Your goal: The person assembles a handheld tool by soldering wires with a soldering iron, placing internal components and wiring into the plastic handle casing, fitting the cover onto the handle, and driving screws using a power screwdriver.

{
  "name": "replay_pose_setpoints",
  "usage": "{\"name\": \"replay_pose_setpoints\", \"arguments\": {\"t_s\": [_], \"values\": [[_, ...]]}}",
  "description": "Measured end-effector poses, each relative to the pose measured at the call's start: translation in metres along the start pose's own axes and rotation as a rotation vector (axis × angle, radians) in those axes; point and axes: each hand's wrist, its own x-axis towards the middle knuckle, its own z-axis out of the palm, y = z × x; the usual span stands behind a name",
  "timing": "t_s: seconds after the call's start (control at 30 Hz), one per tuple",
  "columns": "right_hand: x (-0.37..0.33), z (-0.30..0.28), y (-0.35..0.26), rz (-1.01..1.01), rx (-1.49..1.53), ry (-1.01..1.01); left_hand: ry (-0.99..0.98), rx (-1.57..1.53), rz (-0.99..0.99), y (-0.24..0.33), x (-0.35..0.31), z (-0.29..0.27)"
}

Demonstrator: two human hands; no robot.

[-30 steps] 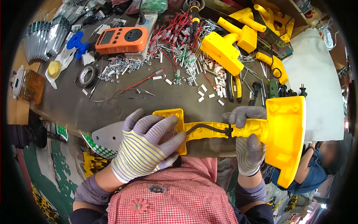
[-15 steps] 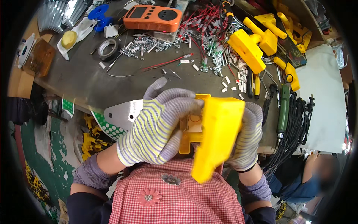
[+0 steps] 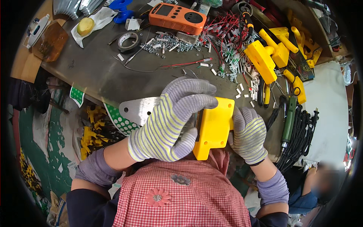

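Note:
A yellow plastic tool housing [image 3: 216, 125] with small round holes sits in front of my chest, its flat face turned up. My left hand [image 3: 176, 121], in a striped knit glove, curls round its left side, fingers at the far end and thumb at the near part. From its left side, partly behind my left hand, a flat grey metal plate [image 3: 138, 109] with round holes sticks out. My right hand [image 3: 248, 134], gloved alike, closes on the housing's right edge; its fingertips are partly hidden. The inside of the housing is out of sight.
Beyond my hands, the worktop [image 3: 94, 68] holds an orange multimeter [image 3: 177, 18], loose nuts and screws [image 3: 166, 41], red wires [image 3: 227, 28] and black tape [image 3: 128, 41]. More yellow housings [image 3: 261, 62], pliers [image 3: 266, 92] and a green electric screwdriver [image 3: 289, 119] lie right. Someone sits lower right.
The yellow top piece, tilted before with the inside of the other half showing, now lies flat over it. My right hand has lowered to its right edge. The view has shifted slightly.

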Motion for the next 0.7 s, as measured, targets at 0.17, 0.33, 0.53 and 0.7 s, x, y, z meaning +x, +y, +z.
{"name": "replay_pose_setpoints", "arguments": {"t_s": [0.17,0.33,0.53,0.7], "values": [[0.006,-0.002,0.009,-0.087,-0.073,-0.099,-0.113,0.155,0.099,0.002,0.0,0.003],[0.002,0.002,0.006,-0.06,-0.153,-0.057,-0.271,0.179,0.051,0.016,0.005,-0.001],[0.02,-0.033,0.008,-0.021,0.081,-0.227,-0.417,0.597,0.084,0.021,0.004,0.013],[0.025,-0.02,0.056,0.378,0.681,-0.471,-0.48,0.577,0.005,0.029,0.011,0.005]]}}
